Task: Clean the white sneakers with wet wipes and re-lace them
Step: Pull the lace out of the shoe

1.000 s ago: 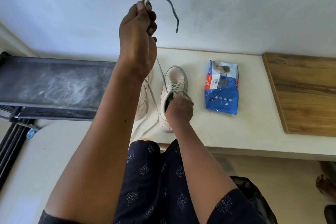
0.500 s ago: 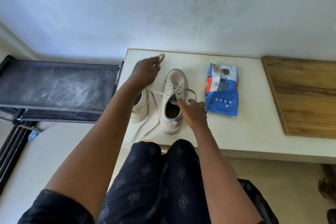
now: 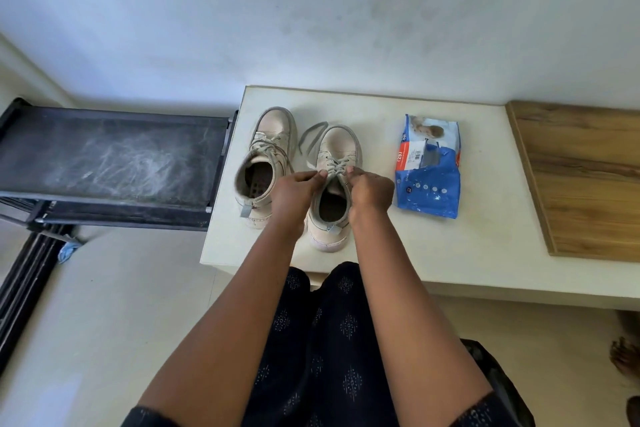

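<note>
Since the left hand (image 3: 294,192) has dropped beside the right hand (image 3: 370,192), each pinches flat grey lace (image 3: 335,164) atop the 3-o'clock white high-top sneaker (image 3: 338,142); knotting seems next.

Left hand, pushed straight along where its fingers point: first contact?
The left hand points forward-right into the lace on the right-side sneaker, which it pinches. Past that, likely the right hand, though depth is unclear.

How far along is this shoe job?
Done: the left sneaker looks laced, and both uppers look fairly clean. In hand: the left hand and right hand pinch the lace at the top eyelets of the right sneaker; one end lies loose by its toe. Left: finishing and probably tying it. The wipes pack lies aside.
</note>
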Demonstrator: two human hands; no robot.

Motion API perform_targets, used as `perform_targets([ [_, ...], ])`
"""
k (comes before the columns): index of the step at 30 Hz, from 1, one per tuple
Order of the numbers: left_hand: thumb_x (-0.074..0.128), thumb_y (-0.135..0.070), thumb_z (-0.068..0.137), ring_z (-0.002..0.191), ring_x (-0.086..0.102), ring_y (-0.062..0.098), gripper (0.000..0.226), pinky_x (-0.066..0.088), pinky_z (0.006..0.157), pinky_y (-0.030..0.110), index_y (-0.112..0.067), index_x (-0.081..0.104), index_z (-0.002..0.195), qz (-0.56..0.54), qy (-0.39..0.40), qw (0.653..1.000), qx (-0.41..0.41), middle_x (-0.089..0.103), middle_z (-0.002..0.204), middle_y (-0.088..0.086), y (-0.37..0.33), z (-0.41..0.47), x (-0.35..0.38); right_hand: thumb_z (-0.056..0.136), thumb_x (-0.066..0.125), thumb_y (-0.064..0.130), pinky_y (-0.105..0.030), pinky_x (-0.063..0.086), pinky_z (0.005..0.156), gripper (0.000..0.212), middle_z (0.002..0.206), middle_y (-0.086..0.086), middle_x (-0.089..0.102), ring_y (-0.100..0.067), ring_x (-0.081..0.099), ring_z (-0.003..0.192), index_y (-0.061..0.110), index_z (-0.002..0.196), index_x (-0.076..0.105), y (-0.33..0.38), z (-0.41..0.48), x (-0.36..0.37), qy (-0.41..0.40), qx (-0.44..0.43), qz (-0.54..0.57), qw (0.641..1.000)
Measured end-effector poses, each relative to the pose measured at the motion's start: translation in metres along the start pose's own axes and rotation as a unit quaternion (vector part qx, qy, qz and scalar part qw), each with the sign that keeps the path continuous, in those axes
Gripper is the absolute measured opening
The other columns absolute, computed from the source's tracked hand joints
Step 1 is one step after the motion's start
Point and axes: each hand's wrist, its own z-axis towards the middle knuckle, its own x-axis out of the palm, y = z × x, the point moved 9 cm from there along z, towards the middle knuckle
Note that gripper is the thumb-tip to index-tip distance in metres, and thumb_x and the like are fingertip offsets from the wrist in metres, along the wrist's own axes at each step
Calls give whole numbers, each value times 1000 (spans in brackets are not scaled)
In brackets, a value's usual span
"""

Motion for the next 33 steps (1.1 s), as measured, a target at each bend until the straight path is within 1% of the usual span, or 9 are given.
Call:
perform_targets([
  [3,66,-7,87,68,61,16,8,54,61,19,-3,64,80,-93,9,995,-31,63,73,7,8,5,7,77,74,3,-30,52,76,35,107,-17,66,-26,63,91,-5,110,63,-10,6,5,7,61,26,998],
  [6,69,-22,86,77,64,23,15,56,74,32,-8,67,86,20,-71,997,-7,68,80,7,10,11,0,81,68,0,-39,51,89,31,108,-17,64,-29,61,98,-6,111,59,-9,4,7,19,91,26,995],
  [9,61,-26,89,93,62,25,15,49,86,36,-15,70,95,161,-135,978,1,70,97,6,2,5,-6,89,54,-4,-35,51,82,19,95,-13,60,-25,60,89,-5,107,61,-8,0,8,16,89,50,995],
  [12,52,-18,93,104,58,29,22,43,90,35,-14,71,102,187,-158,970,-1,69,105,8,-5,0,-4,94,42,-5,-25,48,64,21,77,-7,57,-16,56,72,0,82,60,-11,0,5,-14,90,109,990],
  [16,58,-22,91,94,62,29,16,49,85,37,-15,72,90,147,-148,978,-2,70,94,8,1,1,-4,90,35,-8,-20,42,55,36,66,-2,51,-12,48,60,11,64,52,-10,2,3,-31,38,130,990],
  [20,62,-17,91,68,59,17,11,54,66,25,-13,64,80,-39,-31,999,-13,64,72,2,10,11,2,89,48,-9,-33,55,74,27,94,-13,66,-23,64,83,17,86,56,-2,3,5,1,-47,77,996],
  [24,54,-6,94,61,60,1,18,45,49,11,-13,57,77,-144,6,990,8,64,78,-2,-4,7,6,84,54,-16,-42,54,86,32,93,-20,67,-28,66,88,8,106,51,0,1,6,49,-33,178,982],
  [30,57,1,90,76,62,12,18,49,76,21,-10,59,77,-180,15,982,51,67,78,3,-27,3,10,78,63,-15,-40,54,87,35,104,-24,66,-30,66,97,10,100,53,11,-6,2,44,-64,167,983],
  [33,57,2,90,75,63,10,14,50,79,21,-10,61,83,-193,25,979,68,68,71,-2,-40,2,9,76,68,-10,-30,54,80,37,102,-22,67,-27,66,94,15,99,53,26,-10,0,43,-123,124,984],
])
